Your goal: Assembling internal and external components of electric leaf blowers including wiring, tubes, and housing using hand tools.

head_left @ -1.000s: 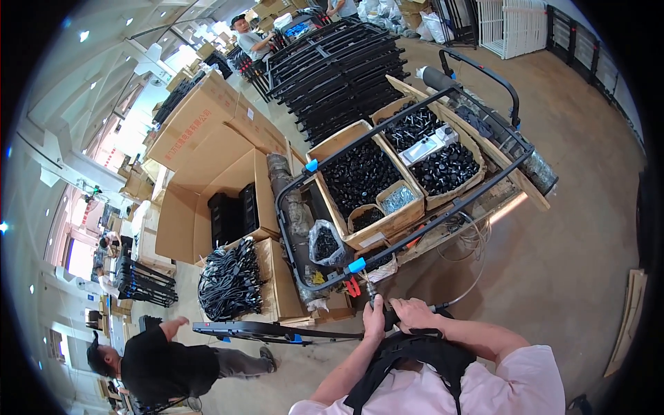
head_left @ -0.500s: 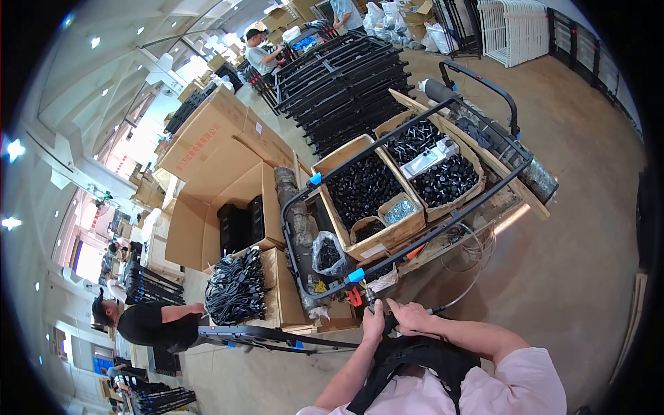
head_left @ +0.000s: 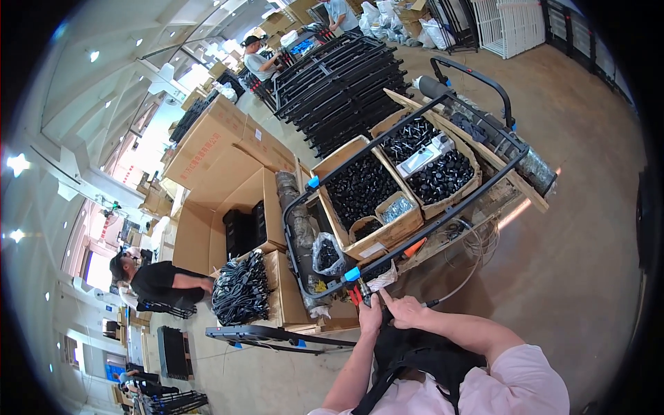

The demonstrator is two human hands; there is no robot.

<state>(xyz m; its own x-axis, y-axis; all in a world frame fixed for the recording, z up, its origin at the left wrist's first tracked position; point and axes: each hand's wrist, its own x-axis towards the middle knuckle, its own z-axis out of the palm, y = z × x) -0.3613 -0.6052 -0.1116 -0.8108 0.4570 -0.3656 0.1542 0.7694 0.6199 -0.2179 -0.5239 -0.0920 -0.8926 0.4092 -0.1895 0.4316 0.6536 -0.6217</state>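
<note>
A long black tubular frame (head_left: 456,209) with blue clips lies across the parts boxes. At its near corner, beside a blue clip (head_left: 353,274), my left hand (head_left: 371,315) is closed around the front of a dark air tool (head_left: 364,288). My right hand (head_left: 407,311) wraps the tool's rear, its index finger stretched toward the left hand. A grey air hose (head_left: 462,283) leaves the tool beside the right hand. The tool's body is mostly hidden by my fingers. A red-handled item (head_left: 355,295) sits just left of the tool's tip.
Wooden boxes (head_left: 387,242) hold black knobs, bolts and small silver fasteners. A clear bag (head_left: 328,254) of black parts and a bundle of black cables (head_left: 241,289) stand left, near an open carton (head_left: 192,228). Black frames (head_left: 339,90) are stacked beyond. A co-worker (head_left: 162,283) stands at left.
The co-worker at left has come closer to the cable bundle, arm reaching to it. Both my hands stay on the tool by the frame's corner, shifted slightly. The view has tilted a little.
</note>
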